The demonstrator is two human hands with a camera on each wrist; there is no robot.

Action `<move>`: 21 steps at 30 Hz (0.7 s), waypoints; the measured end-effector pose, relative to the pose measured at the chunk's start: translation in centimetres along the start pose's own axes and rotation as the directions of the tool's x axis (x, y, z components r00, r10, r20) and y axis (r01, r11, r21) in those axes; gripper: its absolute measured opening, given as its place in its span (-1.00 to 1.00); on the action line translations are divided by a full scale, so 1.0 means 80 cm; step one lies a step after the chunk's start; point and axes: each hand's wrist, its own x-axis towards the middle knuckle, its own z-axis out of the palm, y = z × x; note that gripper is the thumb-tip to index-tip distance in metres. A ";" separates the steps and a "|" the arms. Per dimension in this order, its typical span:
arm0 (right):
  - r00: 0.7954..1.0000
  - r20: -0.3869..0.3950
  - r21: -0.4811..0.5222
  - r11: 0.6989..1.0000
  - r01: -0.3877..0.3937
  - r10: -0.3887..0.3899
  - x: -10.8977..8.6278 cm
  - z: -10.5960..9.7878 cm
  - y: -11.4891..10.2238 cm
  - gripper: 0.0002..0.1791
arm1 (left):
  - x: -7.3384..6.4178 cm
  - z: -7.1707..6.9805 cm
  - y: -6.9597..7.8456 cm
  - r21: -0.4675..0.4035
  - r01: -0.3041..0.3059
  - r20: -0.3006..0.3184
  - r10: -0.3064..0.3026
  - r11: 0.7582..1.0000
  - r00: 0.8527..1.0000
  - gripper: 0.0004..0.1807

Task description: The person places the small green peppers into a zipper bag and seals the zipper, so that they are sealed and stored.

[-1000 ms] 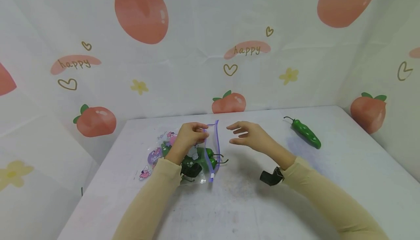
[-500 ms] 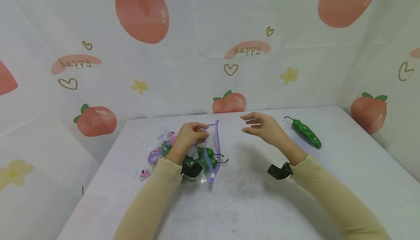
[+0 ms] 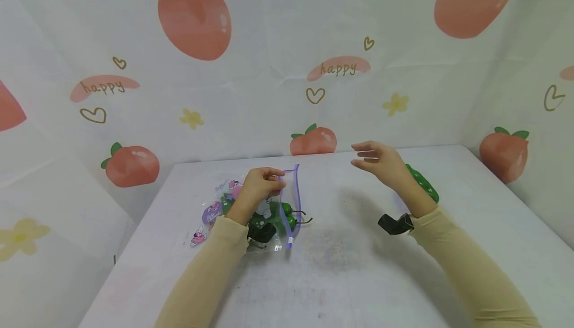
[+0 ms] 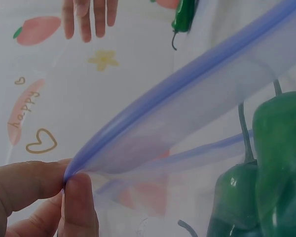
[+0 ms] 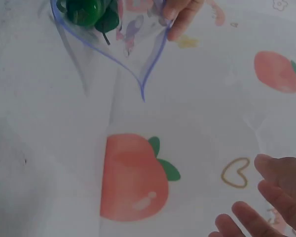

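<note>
My left hand [image 3: 260, 188] pinches the purple rim of a clear zip bag [image 4: 123, 128] between thumb and fingers, which keeps the mouth parted. Inside the printed bag lie several green peppers [image 4: 281, 158]; two stems poke out at the opening in the head view. Over the table to the right, my right hand [image 3: 381, 161] is in the air with fingers spread and nothing in them. Behind its wrist a single green pepper [image 3: 423, 183] lies on the table, its stem end hidden by the arm in the head view.
The white table [image 3: 323, 288] runs back to a fabric backdrop [image 3: 264, 93] printed with peaches, hearts and flowers. A black wrist camera [image 3: 395, 224] sits on the right wrist, and another [image 3: 262, 232] on the left partly covers the bag.
My right hand has moved right and away from the bag, toward the single pepper, and its arm now covers part of that pepper. The left hand and the bag have stayed put.
</note>
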 end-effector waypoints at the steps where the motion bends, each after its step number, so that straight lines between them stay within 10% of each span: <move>1: 1.000 -0.005 -0.007 1.000 -0.003 0.003 0.000 -0.003 0.001 -0.48 | 0.000 0.000 0.000 -0.001 0.000 0.001 0.000 1.000 1.000 -0.70; 21: 0.986 -0.136 0.027 0.995 -0.095 0.098 -0.003 -0.050 0.034 -0.40 | -0.001 -0.001 0.001 0.012 -0.012 0.009 0.012 1.000 1.000 -0.70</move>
